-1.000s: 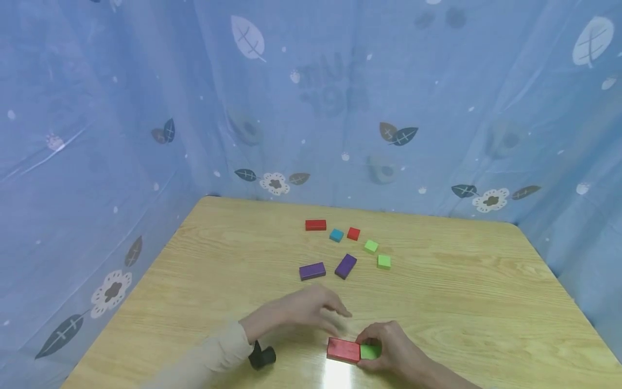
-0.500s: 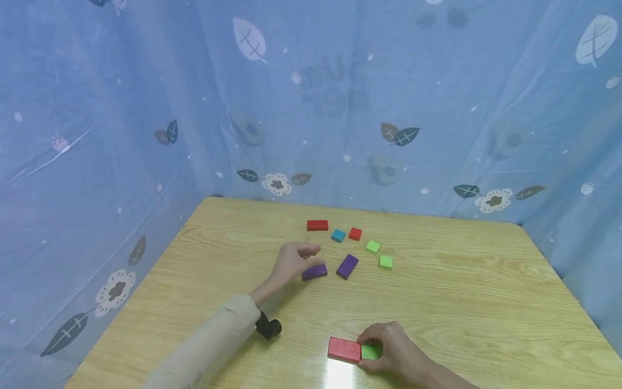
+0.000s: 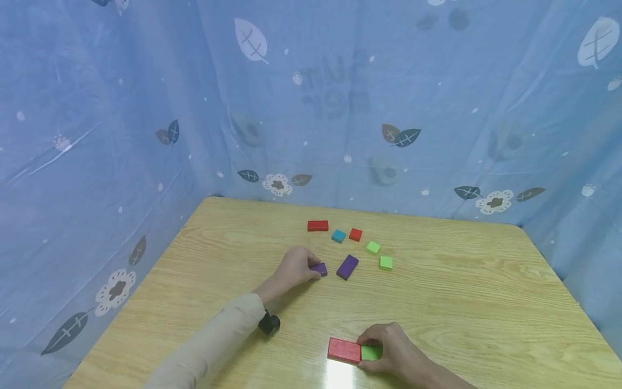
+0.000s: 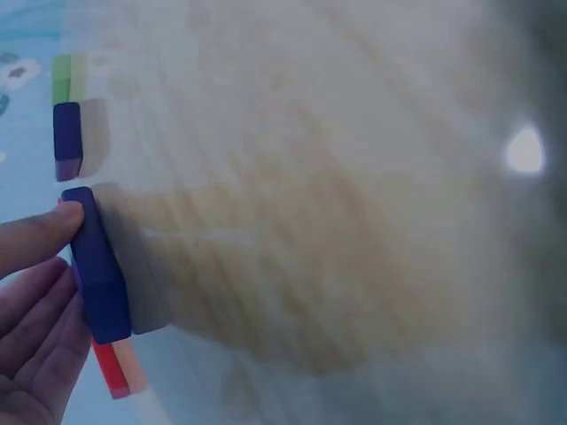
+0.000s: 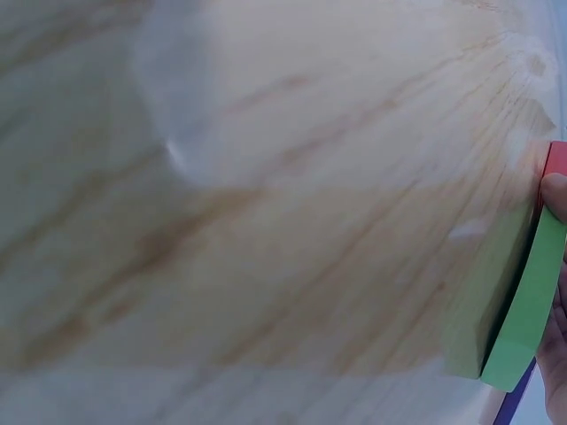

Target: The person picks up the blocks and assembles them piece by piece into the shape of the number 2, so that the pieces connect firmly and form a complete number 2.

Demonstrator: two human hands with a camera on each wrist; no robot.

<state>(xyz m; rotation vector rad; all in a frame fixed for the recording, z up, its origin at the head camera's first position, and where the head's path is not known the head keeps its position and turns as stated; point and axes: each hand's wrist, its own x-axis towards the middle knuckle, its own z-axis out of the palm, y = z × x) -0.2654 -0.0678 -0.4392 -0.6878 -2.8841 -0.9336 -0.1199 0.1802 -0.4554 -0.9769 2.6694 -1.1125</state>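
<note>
My left hand (image 3: 293, 267) pinches a purple rectangular block (image 3: 319, 269) lying on the table. In the left wrist view the thumb presses one side of that purple block (image 4: 99, 274), with the other fingers behind it. A second purple block (image 3: 347, 267) lies just to its right. Near the front edge my right hand (image 3: 392, 346) holds a green block (image 3: 371, 353) between thumb and fingers, against the end of a long red block (image 3: 344, 350). The right wrist view shows the green block (image 5: 527, 310) under the thumb; most of the hand is cut off there.
Farther back lie a red bar (image 3: 318, 226), a small blue block (image 3: 338, 236), a small red block (image 3: 356, 234) and two light green blocks (image 3: 373, 248). A black device (image 3: 269, 323) is at the left wrist. Blue patterned curtains (image 3: 340, 108) enclose the wooden table (image 3: 461, 292).
My left hand has moved from above the red block forward to the left purple block and closed its fingers on it. The right hand stays at the green block.
</note>
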